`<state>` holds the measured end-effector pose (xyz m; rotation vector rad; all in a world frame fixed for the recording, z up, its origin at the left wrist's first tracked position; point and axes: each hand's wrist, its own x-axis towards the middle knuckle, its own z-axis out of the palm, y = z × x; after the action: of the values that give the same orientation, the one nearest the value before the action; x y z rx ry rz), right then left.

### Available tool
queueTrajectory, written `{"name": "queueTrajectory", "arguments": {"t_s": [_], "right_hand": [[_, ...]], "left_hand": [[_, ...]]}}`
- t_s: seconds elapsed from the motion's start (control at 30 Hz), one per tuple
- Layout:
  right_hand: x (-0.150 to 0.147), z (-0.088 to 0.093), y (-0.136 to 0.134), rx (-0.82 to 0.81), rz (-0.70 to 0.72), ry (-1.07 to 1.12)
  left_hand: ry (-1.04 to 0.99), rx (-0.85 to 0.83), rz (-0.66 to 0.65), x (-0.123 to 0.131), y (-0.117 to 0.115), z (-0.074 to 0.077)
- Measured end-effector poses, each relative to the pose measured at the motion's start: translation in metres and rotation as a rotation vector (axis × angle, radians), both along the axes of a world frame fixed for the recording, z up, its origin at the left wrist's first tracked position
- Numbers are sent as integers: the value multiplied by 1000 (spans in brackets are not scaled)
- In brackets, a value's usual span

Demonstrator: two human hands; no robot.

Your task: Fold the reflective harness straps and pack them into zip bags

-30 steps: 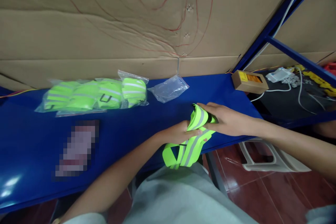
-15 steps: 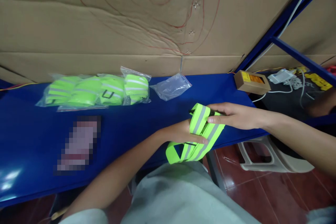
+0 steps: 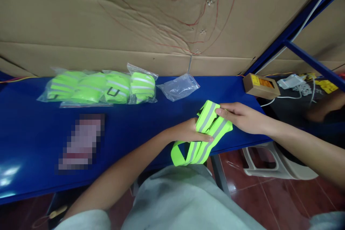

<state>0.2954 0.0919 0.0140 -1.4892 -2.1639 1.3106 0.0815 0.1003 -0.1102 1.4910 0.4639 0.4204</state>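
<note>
A neon yellow-green reflective strap point(image 3: 205, 134) with grey stripes lies bunched at the front edge of the blue table point(image 3: 140, 125), its loops hanging over the edge. My left hand point(image 3: 188, 133) grips its near side, fingers closed round the folds. My right hand point(image 3: 241, 116) pinches the strap's upper fold from the right. An empty clear plastic bag point(image 3: 179, 87) lies just behind the hands.
Several bagged neon straps point(image 3: 99, 87) lie in a row at the back left against a cardboard wall point(image 3: 134, 25). A small cardboard box point(image 3: 260, 86) sits at the table's right end. Cables and a white adapter point(image 3: 291, 81) lie further right. A white plastic stool point(image 3: 272, 161) stands below.
My right hand has folded the strap's upper end over and shifted slightly right. The strap's bundle sits a little flatter on the table edge. The left hand keeps its hold.
</note>
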Motion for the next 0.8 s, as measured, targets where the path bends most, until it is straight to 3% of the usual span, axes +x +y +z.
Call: {"name": "queueTrajectory", "arguments": {"t_s": [0.17,0.33,0.53,0.67,0.8], "right_hand": [[-3,7,-7,142,-8,-60],[-8,8,-7,-114,-128,160],[-16,0,-4,-430,-322,388],[-23,-10,-6,-415,-403,405],[-33,-17,-8,-362,-391,335]], "left_hand": [[21,32,48,1,0,3],[-49,68,104,-3,-1,16],[52,276,191,-12,0,32],[53,380,330,-16,4,36],[-201,441,323,-15,8,33]]}}
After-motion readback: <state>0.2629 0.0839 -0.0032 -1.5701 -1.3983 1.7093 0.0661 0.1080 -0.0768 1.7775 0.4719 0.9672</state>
